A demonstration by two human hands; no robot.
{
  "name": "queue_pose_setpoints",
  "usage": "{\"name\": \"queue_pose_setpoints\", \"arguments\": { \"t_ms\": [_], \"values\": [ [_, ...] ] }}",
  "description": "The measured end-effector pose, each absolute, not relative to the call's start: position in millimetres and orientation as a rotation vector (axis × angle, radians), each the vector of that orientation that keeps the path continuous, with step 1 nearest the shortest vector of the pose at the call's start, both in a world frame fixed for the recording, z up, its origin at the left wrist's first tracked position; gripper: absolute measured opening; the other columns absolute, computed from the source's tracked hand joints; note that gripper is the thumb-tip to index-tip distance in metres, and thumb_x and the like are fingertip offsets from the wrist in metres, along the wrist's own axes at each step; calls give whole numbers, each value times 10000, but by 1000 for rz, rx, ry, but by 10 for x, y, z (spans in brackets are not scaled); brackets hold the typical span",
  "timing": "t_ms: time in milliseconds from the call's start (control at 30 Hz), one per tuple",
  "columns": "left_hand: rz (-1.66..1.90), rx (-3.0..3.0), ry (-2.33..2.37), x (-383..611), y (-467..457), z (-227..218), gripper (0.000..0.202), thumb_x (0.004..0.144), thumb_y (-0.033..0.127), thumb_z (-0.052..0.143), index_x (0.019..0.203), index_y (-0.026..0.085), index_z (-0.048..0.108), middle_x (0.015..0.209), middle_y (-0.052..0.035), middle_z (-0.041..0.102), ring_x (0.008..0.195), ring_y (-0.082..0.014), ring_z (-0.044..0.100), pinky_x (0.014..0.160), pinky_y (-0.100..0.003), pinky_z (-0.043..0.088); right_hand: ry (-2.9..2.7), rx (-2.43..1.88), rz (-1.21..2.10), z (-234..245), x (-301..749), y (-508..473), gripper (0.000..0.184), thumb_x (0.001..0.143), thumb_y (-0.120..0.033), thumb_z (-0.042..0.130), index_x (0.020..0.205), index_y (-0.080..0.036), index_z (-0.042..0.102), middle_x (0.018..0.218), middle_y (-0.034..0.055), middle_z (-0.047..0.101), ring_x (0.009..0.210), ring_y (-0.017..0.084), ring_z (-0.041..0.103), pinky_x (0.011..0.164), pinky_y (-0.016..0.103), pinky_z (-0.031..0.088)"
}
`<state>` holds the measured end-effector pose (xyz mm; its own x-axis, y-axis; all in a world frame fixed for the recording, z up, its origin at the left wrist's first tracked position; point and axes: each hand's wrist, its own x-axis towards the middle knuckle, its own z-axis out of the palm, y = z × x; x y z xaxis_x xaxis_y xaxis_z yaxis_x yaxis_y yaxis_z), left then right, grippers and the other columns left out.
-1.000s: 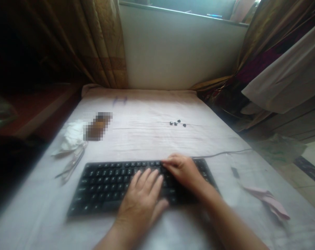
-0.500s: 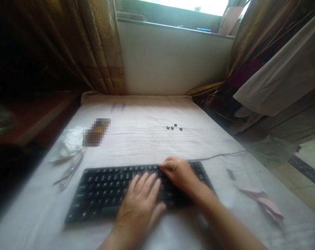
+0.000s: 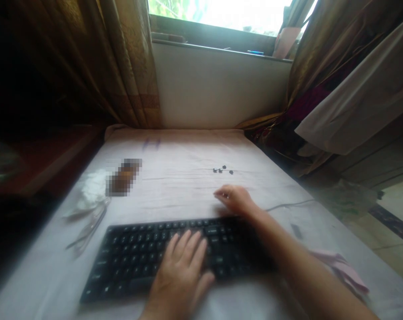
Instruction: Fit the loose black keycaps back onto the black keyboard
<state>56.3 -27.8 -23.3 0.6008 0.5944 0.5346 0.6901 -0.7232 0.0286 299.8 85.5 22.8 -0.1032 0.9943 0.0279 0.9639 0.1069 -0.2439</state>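
Observation:
A black keyboard (image 3: pixel 131 249) lies across the near part of the cloth-covered table. My left hand (image 3: pixel 181 271) rests flat on its middle keys, fingers stretched and slightly spread. Just beyond the keyboard's far edge is my right hand (image 3: pixel 235 200), its fingertips pinched together. Whatever the pinch holds, if anything, is too small and blurred to make out. Past that hand, several small dark pieces (image 3: pixel 220 170) sit in a loose group on the cloth. My right forearm covers part of the keyboard's right end.
A crumpled white cloth or tissue (image 3: pixel 93 186) is at the left, beside a pixelated brown item (image 3: pixel 124 178) and a thin tool (image 3: pixel 88 233), blurred. A cable (image 3: pixel 290 204) runs off right. Pink fabric (image 3: pixel 343 266) lies at the right. Curtains (image 3: pixel 131 66) frame the window.
My right hand has lifted from the keyboard's upper keys and moved forward towards the small dark pieces. My left hand stays on the keys. The view has tilted up slightly.

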Motion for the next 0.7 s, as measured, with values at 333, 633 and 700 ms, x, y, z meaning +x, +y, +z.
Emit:
{"name": "queue_pose_setpoints", "arguments": {
  "t_ms": [333, 633, 700],
  "values": [
    [-794, -2597, -946, 539, -190, -182, 449, 926, 500, 499, 1233, 198, 626, 1257, -45, 667, 1203, -224, 544, 1073, -371, 314, -2142, -2148, -163, 148, 3246, 1668, 274, 920, -287, 540, 1111, -252, 733, 1145, 92, 684, 1042, 240, 597, 827, 298, 448],
    [-771, -2614, -952, 530, -191, -205, 451, 922, 486, 503, 1249, 197, 615, 1279, -51, 655, 1218, -223, 540, 1099, -372, 303, -2269, -2118, -166, 152, 3181, 1831, 253, 899, -226, 538, 961, -200, 781, 1115, 109, 697, 1033, 256, 571, 854, 319, 423],
    [-762, -2625, -970, 534, -200, -202, 449, 919, 480, 512, 1259, 204, 610, 1289, -47, 649, 1217, -225, 542, 1103, -380, 299, -2263, -2105, -155, 162, 3162, 1835, 249, 895, -202, 534, 927, -173, 779, 1093, 132, 701, 1018, 258, 576, 850, 322, 424]
  ]
}}
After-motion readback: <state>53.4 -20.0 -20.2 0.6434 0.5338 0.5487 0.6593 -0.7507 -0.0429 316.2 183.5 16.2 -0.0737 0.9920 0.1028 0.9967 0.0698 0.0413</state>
